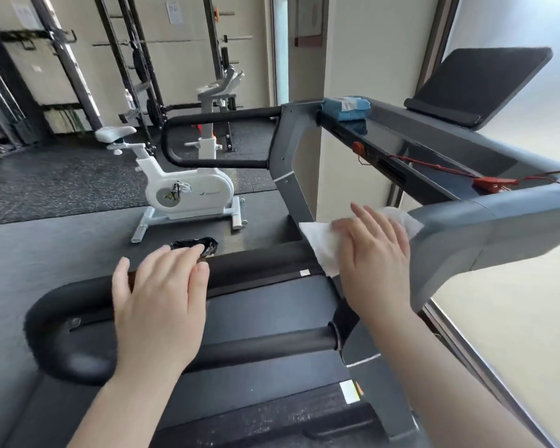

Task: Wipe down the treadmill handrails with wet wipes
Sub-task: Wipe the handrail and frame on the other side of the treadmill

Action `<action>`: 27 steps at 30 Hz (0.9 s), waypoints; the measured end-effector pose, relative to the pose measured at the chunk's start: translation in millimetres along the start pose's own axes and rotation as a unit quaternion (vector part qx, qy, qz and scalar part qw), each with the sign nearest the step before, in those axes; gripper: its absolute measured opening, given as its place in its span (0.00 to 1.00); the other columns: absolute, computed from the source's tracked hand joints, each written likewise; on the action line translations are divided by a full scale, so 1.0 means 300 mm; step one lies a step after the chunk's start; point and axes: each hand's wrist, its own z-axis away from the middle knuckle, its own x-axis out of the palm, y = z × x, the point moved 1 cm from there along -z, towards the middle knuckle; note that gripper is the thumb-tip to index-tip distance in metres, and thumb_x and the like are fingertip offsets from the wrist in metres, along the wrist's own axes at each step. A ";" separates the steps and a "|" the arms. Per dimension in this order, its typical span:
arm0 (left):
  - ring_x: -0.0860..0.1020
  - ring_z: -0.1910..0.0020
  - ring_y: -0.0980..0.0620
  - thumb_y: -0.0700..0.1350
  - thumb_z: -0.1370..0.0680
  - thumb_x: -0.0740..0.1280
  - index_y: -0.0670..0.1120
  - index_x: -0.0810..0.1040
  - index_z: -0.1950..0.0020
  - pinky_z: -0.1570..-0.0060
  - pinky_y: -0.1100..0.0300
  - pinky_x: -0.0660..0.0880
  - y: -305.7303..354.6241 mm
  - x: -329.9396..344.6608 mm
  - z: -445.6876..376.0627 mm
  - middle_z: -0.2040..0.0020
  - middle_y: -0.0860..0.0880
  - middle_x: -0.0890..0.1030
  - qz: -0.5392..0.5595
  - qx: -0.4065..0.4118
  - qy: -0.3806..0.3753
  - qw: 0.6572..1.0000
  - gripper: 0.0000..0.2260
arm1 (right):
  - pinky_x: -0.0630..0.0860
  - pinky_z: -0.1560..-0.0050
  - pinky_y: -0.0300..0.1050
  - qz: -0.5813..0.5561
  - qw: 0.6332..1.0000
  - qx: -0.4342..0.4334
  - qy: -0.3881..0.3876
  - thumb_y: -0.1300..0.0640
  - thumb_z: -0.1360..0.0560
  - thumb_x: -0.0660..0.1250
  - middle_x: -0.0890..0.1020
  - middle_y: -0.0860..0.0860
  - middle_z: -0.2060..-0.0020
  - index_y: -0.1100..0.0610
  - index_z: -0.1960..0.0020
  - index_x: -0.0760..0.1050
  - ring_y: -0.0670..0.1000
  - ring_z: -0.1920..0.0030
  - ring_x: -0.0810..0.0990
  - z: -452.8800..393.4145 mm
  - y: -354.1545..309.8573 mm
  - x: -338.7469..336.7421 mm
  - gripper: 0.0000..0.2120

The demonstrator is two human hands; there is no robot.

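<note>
**Treadmill handrails mid-wipe, one hand on the cloth**

Treadmill handrails frame the view: the near handrail [256, 263], a black padded loop with a matte foam skin, runs under both hands; the far handrail [214, 119] looks untouched. The right hand [374, 253], fingers straight, presses a thin white wet wipe [320, 244] flat where the rail meets the smooth grey console arm [485, 231]. The left hand [159, 299] hovers over the rail, fingers relaxed, empty. Next, probably, a sweep along the padding. A blue wipe pack [346, 108] sits on the console.
</note>
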 end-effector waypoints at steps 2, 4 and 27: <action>0.68 0.32 0.51 0.54 0.20 0.44 0.53 0.73 0.34 0.29 0.46 0.51 -0.010 0.000 0.001 0.38 0.56 0.77 0.007 0.012 -0.004 1.000 0.23 | 0.57 0.31 0.47 -0.016 1.000 -0.015 0.001 0.58 0.24 0.58 0.81 0.53 0.43 0.55 0.50 0.80 0.57 0.36 0.75 0.067 -0.152 0.062 0.12; 0.67 0.31 0.52 0.54 0.19 0.45 0.53 0.72 0.32 0.30 0.48 0.53 -0.027 -0.005 0.000 0.36 0.56 0.76 0.016 0.031 -0.011 0.999 0.22 | 0.58 0.31 0.47 -0.038 0.993 -0.110 -0.012 0.58 0.23 0.61 0.81 0.51 0.44 0.56 0.44 0.80 0.57 0.38 0.75 0.156 -0.317 0.115 0.12; 0.66 0.33 0.62 0.45 0.19 0.55 0.49 0.72 0.31 0.33 0.73 0.56 -0.505 -0.069 0.032 0.35 0.60 0.70 0.290 0.095 0.010 0.952 0.18 | 0.64 0.31 0.58 0.014 0.973 0.105 0.203 0.57 0.20 0.52 0.81 0.56 0.59 0.60 0.58 0.79 0.59 0.48 0.77 0.148 -0.393 0.260 0.18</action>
